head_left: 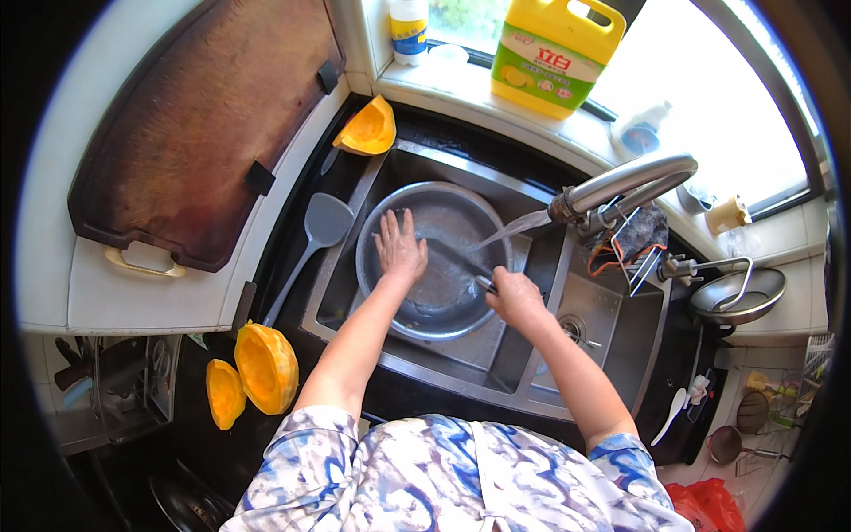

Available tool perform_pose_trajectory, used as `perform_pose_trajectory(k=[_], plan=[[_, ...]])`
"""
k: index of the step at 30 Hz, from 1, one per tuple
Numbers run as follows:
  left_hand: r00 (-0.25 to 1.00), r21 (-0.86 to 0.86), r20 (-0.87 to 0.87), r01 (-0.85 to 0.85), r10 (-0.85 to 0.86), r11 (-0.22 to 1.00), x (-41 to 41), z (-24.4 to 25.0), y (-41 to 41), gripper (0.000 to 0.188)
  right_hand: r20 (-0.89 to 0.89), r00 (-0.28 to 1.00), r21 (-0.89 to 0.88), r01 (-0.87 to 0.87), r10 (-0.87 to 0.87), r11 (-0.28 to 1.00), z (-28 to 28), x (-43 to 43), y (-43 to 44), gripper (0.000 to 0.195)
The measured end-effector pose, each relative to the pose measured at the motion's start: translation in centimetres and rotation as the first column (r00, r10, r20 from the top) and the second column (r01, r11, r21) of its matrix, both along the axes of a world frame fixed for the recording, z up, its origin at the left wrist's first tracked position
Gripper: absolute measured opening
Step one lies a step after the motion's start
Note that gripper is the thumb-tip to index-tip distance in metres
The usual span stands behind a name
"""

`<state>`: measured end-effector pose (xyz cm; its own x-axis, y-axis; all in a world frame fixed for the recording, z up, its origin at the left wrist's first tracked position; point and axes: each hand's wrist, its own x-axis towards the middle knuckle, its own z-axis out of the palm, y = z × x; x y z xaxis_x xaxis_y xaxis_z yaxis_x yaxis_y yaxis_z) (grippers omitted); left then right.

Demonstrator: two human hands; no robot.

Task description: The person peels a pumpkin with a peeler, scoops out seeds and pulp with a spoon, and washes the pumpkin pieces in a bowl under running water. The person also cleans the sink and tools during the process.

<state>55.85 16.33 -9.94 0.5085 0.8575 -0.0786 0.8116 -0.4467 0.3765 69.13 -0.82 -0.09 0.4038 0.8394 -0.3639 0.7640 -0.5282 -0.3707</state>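
A wide metal basin point(459, 312) stands in the larger bowl of the steel double sink point(425, 362). Water point(515, 227) streams from the curved faucet point(625, 176) into it. My right hand point(518, 297) is closed around the handle of what looks like a knife point(459, 258), whose dark blade slants across the basin towards my other hand. My left hand point(401, 249) is over the left side of the basin, fingers extended and slightly apart, near the far end of the blade. It holds nothing; whether it touches the basin or blade is unclear.
Left of the sink lie a grey spatula point(326, 223) and pumpkin pieces point(266, 368), with another pumpkin wedge point(369, 126) at the back corner. A cutting board point(206, 126) leans on the left wall. A yellow detergent jug point(555, 56) stands on the sill; a pan point(738, 296) hangs right.
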Motion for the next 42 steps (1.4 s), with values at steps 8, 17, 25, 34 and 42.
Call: perform_pose_trajectory(k=[8,17,25,34,42], plan=[[0.834,-0.165,0.515,-0.131,0.198,0.978,1.3,1.1,0.3,0.015,-0.868,0.176,-0.323,0.510,-0.464,0.797,-2.7,3.5,0.8,0.024],[0.928,-0.318,0.343,0.261,-0.146,0.911,10.5,-0.4,-5.2,0.072,-0.903,0.172,-0.259,0.511,-0.393,0.820,-0.3,2.1,-0.6,0.030],[0.966,-0.379,0.174,0.247,-0.194,0.892,7.6,-2.0,-3.8,0.075,-0.897,0.235,-0.186,0.569,-0.375,0.801,-0.1,0.9,-2.9,0.029],[0.918,-0.243,0.360,-0.080,0.167,0.967,1.8,-3.3,-1.4,0.042,-0.664,0.677,0.014,0.438,-0.319,0.899,-0.4,2.5,1.3,0.035],[0.727,-0.680,0.621,0.313,0.294,0.663,8.5,6.2,-4.8,0.019,-0.828,0.348,-0.243,0.483,-0.439,0.841,-0.4,4.0,1.9,0.031]])
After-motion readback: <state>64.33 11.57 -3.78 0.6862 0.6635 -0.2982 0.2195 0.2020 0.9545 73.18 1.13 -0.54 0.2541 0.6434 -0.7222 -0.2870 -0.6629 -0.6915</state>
